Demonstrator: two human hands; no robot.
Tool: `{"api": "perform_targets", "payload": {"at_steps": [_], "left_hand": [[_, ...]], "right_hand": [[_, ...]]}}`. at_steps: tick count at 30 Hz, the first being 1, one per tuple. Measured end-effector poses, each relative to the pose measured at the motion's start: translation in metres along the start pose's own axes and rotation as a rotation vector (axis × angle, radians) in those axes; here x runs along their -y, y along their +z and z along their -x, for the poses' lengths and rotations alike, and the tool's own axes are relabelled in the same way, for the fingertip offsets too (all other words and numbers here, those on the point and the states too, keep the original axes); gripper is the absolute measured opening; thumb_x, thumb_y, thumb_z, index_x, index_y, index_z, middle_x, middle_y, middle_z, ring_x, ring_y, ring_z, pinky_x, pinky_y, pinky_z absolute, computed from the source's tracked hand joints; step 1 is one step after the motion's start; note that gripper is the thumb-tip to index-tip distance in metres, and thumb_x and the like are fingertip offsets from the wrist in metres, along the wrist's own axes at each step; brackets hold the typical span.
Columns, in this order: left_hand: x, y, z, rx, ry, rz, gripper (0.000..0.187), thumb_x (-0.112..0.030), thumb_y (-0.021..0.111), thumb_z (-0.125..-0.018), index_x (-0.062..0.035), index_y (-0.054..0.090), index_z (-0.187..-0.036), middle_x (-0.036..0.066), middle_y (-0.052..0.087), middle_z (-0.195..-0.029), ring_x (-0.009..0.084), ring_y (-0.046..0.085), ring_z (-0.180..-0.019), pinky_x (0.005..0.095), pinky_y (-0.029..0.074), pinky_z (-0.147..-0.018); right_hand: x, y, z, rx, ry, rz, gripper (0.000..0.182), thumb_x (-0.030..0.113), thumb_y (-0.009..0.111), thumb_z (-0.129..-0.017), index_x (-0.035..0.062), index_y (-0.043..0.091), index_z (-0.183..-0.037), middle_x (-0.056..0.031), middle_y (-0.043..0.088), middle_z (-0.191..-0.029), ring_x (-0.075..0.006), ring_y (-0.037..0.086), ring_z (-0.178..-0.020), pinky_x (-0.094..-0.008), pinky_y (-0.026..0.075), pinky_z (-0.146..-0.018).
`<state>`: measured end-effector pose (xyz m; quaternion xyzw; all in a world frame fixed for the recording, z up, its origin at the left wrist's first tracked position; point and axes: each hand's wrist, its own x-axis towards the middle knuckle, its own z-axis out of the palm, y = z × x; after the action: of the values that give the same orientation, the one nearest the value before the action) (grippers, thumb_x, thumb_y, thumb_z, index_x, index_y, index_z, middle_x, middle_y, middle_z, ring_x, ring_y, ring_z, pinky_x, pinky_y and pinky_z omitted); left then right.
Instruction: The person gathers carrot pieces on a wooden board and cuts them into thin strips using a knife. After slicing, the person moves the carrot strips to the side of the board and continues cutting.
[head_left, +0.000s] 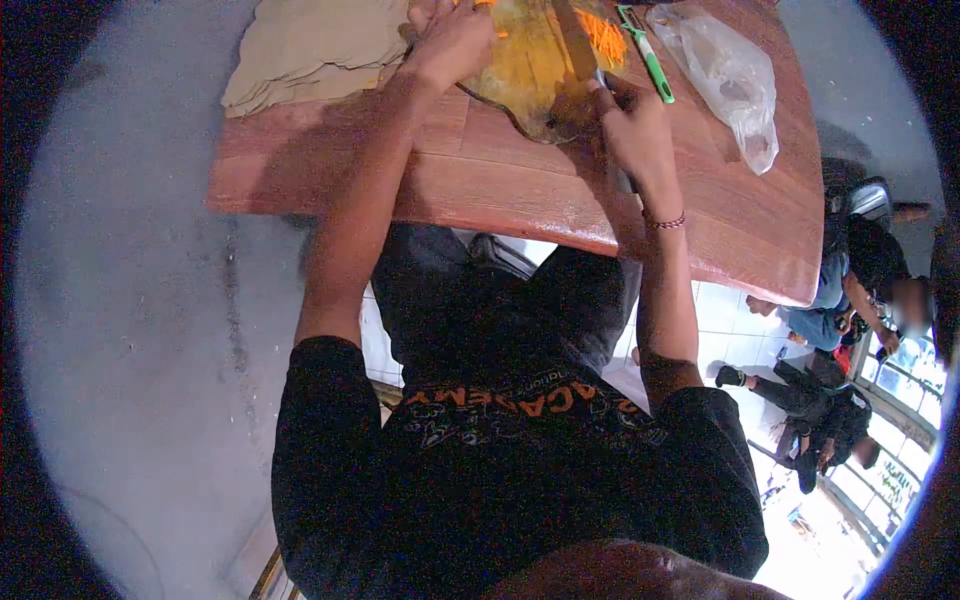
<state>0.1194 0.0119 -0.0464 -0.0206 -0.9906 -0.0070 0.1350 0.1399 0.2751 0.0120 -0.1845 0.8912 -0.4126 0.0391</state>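
Note:
At the top edge, my left hand (452, 45) is closed at the left side of a yellowish cutting board (525, 65), with orange carrot (486, 3) at its fingertips. My right hand (636, 130) is wrapped round the handle of a knife (575, 40), whose blade lies over the board and points toward the top of the view. Right of the blade is a small heap of shredded carrot (605, 38). A green and white peeler (652, 65) rests on the table just right of the board.
Brown paper sheets (305, 55) cover the left part of the wooden table (500, 190). A translucent plastic bag (725, 80) lies at the right. The table's front edge is close to my body. Two people (885, 260) (825, 420) are at the far right.

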Motion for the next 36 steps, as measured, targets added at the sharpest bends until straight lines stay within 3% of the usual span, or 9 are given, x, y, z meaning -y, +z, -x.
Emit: {"api": "perform_targets", "payload": {"at_steps": [2, 5, 9, 11, 15, 17, 21, 23, 36], "left_hand": [[-0.008, -0.004, 0.002, -0.049, -0.036, -0.01, 0.021, -0.023, 0.062, -0.089, -0.0034, 0.066, -0.096, 0.019, 0.065, -0.105, 0.0392, 0.058, -0.11, 0.0651, 0.039, -0.084], [-0.003, 0.011, 0.0, -0.258, 0.146, 0.012, 0.02, -0.02, 0.059, -0.091, -0.0024, 0.065, -0.098, 0.02, 0.066, -0.099, 0.0404, 0.061, -0.105, 0.0649, 0.041, -0.083], [-0.041, -0.02, 0.009, -0.039, 0.077, 0.071, 0.022, -0.024, 0.06, -0.091, -0.0045, 0.066, -0.1, 0.018, 0.068, -0.095, 0.0383, 0.065, -0.096, 0.0557, 0.047, -0.083], [-0.05, -0.029, 0.014, -0.025, 0.028, 0.031, 0.023, -0.025, 0.062, -0.091, -0.0052, 0.067, -0.1, 0.018, 0.068, -0.096, 0.0365, 0.065, -0.095, 0.0517, 0.049, -0.083], [-0.034, -0.014, 0.014, 0.029, -0.03, 0.52, 0.03, -0.028, 0.069, -0.083, -0.0069, 0.066, -0.105, 0.013, 0.07, -0.091, 0.0314, 0.067, -0.092, 0.0442, 0.048, -0.09], [-0.008, 0.021, 0.01, -0.05, -0.028, 0.677, 0.037, -0.03, 0.072, -0.08, -0.0065, 0.065, -0.108, 0.011, 0.069, -0.1, 0.0295, 0.066, -0.099, 0.0425, 0.044, -0.1], [-0.005, 0.003, 0.015, -0.122, 0.022, 0.416, 0.04, -0.035, 0.072, -0.081, -0.0078, 0.066, -0.109, 0.011, 0.065, -0.114, 0.0278, 0.061, -0.109, 0.0426, 0.043, -0.102], [-0.006, 0.009, 0.016, -0.172, 0.065, 0.33, 0.041, -0.04, 0.074, -0.082, -0.0119, 0.069, -0.112, 0.008, 0.064, -0.112, 0.0292, 0.058, -0.111, 0.0412, 0.042, -0.103], [-0.006, 0.01, 0.007, -0.249, 0.136, 0.345, 0.033, -0.042, 0.075, -0.08, -0.0128, 0.078, -0.095, 0.001, 0.071, -0.103, 0.0248, 0.062, -0.102, 0.0369, 0.045, -0.097]], "right_hand": [[-0.005, 0.003, 0.003, -0.032, -0.036, 0.063, 0.034, 0.027, 0.06, -0.093, -0.0032, 0.068, -0.106, -0.0216, 0.069, -0.079, -0.0264, 0.069, -0.074, -0.0359, 0.05, -0.07], [-0.009, 0.006, 0.007, -0.002, -0.032, 0.031, 0.034, 0.027, 0.06, -0.094, -0.0029, 0.067, -0.109, -0.0224, 0.069, -0.08, -0.0266, 0.068, -0.073, -0.0367, 0.05, -0.07], [0.008, 0.003, 0.013, 0.098, 0.076, 0.014, 0.032, 0.029, 0.057, -0.094, 0.001, 0.069, -0.103, -0.027, 0.067, -0.08, -0.0415, 0.069, -0.078, -0.0483, 0.053, -0.071], [0.006, 0.006, 0.014, 0.084, 0.062, 0.027, 0.032, 0.029, 0.057, -0.094, 0.0006, 0.069, -0.102, -0.0262, 0.067, -0.077, -0.041, 0.069, -0.076, -0.0477, 0.053, -0.07], [0.01, 0.003, 0.012, 0.073, 0.04, 0.029, 0.032, 0.029, 0.057, -0.094, 0.0005, 0.069, -0.101, -0.0258, 0.067, -0.076, -0.0399, 0.069, -0.074, -0.0471, 0.053, -0.069], [0.007, 0.005, 0.01, 0.105, 0.038, -0.051, 0.036, 0.029, 0.059, -0.095, -0.0036, 0.067, -0.108, -0.0179, 0.069, -0.076, -0.0213, 0.063, -0.063, -0.0365, 0.05, -0.065], [0.003, 0.007, 0.005, 0.108, 0.03, -0.02, 0.037, 0.029, 0.058, -0.096, -0.0043, 0.067, -0.108, -0.0177, 0.069, -0.078, -0.0196, 0.064, -0.065, -0.0354, 0.05, -0.066], [0.006, 0.006, 0.006, 0.081, -0.013, -0.003, 0.032, 0.029, 0.055, -0.095, -0.0006, 0.067, -0.1, -0.0198, 0.065, -0.063, -0.03, 0.068, -0.055, -0.0432, 0.055, -0.057], [0.022, 0.011, 0.015, 0.118, 0.069, -0.109, 0.031, 0.027, 0.054, -0.097, -0.0014, 0.066, -0.101, -0.0164, 0.065, -0.059, -0.0234, 0.065, -0.045, -0.0376, 0.052, -0.046]]}}
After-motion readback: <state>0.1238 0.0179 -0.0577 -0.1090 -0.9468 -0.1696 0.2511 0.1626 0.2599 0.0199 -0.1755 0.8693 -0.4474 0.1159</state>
